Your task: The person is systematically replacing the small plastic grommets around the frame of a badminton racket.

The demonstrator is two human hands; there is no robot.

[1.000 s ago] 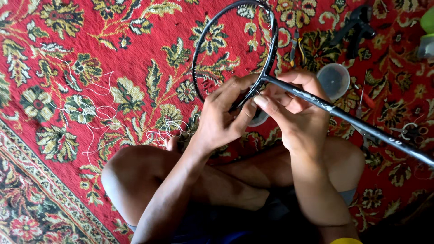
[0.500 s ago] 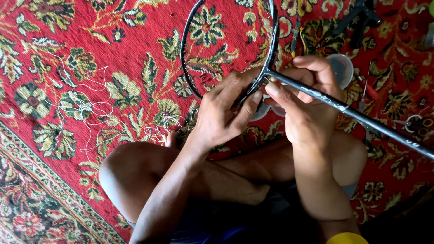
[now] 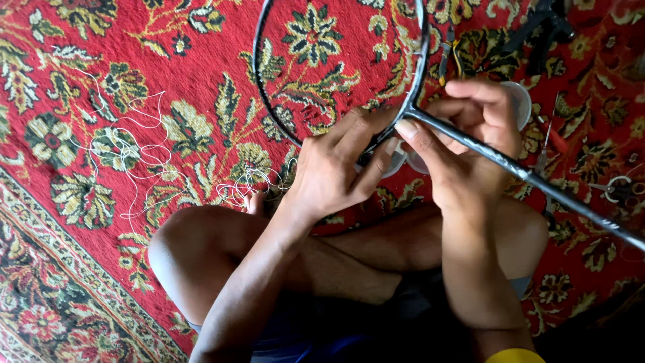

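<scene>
Head camera looks straight down at a person sitting cross-legged on a carpet (image 3: 101,54), with both hands meeting at the throat of a badminton racket (image 3: 416,111).

Left hand (image 3: 332,171) comes up from 7 o'clock. Its fingers (image 3: 356,131) are curled part-way, not a full fist, and pinch the lower rim of the racket head where the hoop joins the shaft. The thumb lies along the underside of the frame.

Right hand (image 3: 463,151) comes up from 5 o'clock. Its fingers are bent close around the shaft just below the joint, and the thumb tip presses on the joint itself, touching the left fingertips.

Racket frame is thin, dark and glossy; the oval hoop holds no strings, so the carpet shows through it. The hoop reaches toward 12 o'clock and runs off the top edge; the straight shaft (image 3: 557,195) slants to 4 o'clock.

Carpet is woven, deep red with cream, green and dark flower shapes. Loose white string (image 3: 127,154), thin and curly, lies in tangled loops at 9 o'clock of the hands. A small round clear lid (image 3: 521,104) peeks from behind the right hand. Small metal tools (image 3: 547,144) lie at 3 o'clock, too blurred to tell apart.
</scene>
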